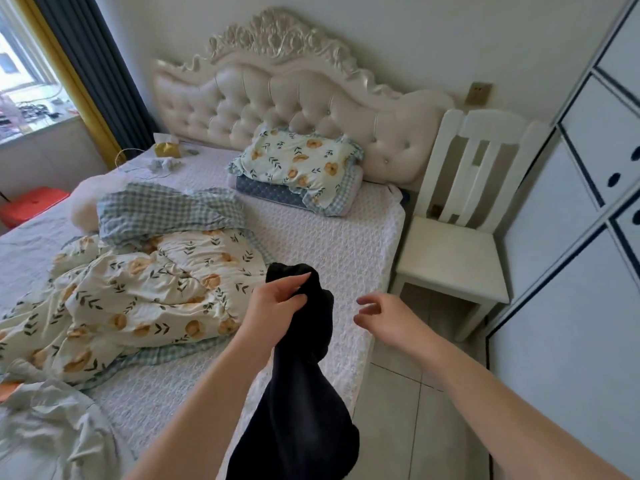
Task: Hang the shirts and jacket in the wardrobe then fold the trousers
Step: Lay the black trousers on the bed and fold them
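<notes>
A black garment point(304, 393), likely the trousers, hangs in a long bunch over the bed's right edge. My left hand point(277, 303) grips its upper end, with the cloth bulging above the fingers. My right hand point(377, 315) hovers just to the right of the garment, fingers loosely curled and holding nothing. The white wardrobe point(581, 188) with dark trim stands shut along the right side. A pale grey garment point(52, 427) lies crumpled at the bed's lower left corner.
The bed point(332, 251) carries a floral duvet point(145, 292), a checked blanket point(162, 209) and a floral pillow point(298, 168). A white chair point(457, 244) stands between bed and wardrobe. Tiled floor point(408, 410) runs beside the bed.
</notes>
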{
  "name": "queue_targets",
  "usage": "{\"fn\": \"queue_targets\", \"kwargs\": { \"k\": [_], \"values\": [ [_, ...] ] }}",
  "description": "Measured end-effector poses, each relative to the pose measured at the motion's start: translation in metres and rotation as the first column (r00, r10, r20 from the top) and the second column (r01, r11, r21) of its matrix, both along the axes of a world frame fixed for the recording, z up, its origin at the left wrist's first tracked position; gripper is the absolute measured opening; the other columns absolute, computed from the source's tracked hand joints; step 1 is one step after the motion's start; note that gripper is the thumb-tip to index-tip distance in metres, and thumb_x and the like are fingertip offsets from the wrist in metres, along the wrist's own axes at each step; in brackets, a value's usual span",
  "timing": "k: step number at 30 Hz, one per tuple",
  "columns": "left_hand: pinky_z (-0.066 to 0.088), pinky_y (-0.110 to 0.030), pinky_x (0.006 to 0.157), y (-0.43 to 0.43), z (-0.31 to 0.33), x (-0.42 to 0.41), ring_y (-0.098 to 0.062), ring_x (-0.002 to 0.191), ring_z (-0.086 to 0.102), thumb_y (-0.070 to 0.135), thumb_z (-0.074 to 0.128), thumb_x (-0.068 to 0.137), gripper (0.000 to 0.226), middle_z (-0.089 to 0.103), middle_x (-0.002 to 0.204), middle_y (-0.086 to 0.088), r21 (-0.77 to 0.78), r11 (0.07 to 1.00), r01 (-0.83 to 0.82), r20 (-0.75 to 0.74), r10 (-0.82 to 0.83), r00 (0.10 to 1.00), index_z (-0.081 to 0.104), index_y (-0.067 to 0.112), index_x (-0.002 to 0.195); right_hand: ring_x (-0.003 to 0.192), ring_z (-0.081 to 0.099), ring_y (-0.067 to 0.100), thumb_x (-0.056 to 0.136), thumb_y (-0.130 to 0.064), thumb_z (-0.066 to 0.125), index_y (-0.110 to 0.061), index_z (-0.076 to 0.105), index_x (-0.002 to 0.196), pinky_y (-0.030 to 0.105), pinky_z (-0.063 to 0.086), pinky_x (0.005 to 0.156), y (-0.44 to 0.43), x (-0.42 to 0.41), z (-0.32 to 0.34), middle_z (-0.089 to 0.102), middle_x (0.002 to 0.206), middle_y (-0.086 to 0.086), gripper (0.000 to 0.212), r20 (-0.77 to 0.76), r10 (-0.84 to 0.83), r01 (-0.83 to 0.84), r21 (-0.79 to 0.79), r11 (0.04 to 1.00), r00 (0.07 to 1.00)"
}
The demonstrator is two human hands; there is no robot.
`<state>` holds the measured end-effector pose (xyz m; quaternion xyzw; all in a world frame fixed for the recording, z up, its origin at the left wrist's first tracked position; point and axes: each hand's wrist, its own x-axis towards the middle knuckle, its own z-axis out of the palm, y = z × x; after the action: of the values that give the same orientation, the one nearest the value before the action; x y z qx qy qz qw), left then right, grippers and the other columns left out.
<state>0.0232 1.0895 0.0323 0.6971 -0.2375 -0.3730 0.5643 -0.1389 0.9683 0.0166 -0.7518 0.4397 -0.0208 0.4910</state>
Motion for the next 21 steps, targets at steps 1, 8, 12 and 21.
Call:
{"fn": "queue_targets", "kwargs": {
  "k": [1,8,12,21],
  "values": [
    [0.051,-0.029,0.099,0.000,0.007,-0.002,-0.007,0.102,0.069,-0.002,0.060,0.092,0.044,0.075,0.105,0.010,0.003,0.999,0.054,0.043,-0.055,0.998,0.072,0.039,0.103,0.104,0.060,0.014,0.092,-0.026,0.061,-0.024,0.049,0.134,0.025,0.050,0.080,-0.008,0.002,0.006,0.056,0.124,-0.003,0.044,0.020,0.023,-0.022,-0.058,0.998,1.000],
    [0.053,-0.017,0.085,-0.009,0.062,-0.015,-0.002,0.097,0.070,-0.004,0.054,0.093,0.053,0.075,0.101,0.014,-0.016,0.941,0.338,0.244,-0.324,0.914,0.076,0.044,0.100,0.095,0.068,0.030,0.090,-0.066,0.043,-0.011,0.059,0.113,0.042,0.059,0.073,-0.046,0.024,0.069,0.068,0.109,0.010,0.061,0.026,-0.144,0.122,0.390,0.913,0.989],
    [0.052,-0.016,0.079,-0.029,0.083,-0.031,-0.005,0.090,0.071,-0.003,0.056,0.092,0.051,0.076,0.094,0.013,0.009,0.909,0.417,0.359,-0.393,0.847,0.075,0.043,0.099,0.083,0.067,0.026,0.086,-0.043,0.063,-0.011,0.062,0.095,0.040,0.057,0.081,-0.052,0.024,0.105,0.067,0.091,0.008,0.033,-0.076,-0.077,0.102,0.416,0.904,0.994],
    [0.058,-0.026,0.085,-0.062,0.130,-0.066,-0.012,0.091,0.073,0.004,0.059,0.094,0.043,0.077,0.094,0.010,-0.073,0.824,0.562,0.400,-0.492,0.773,0.074,0.043,0.106,0.058,0.062,0.021,0.086,0.006,0.059,-0.005,0.058,0.083,0.026,0.049,0.045,-0.084,-0.013,0.181,0.063,0.072,0.011,0.011,0.208,-0.394,0.356,0.196,0.914,0.895]
  ]
}}
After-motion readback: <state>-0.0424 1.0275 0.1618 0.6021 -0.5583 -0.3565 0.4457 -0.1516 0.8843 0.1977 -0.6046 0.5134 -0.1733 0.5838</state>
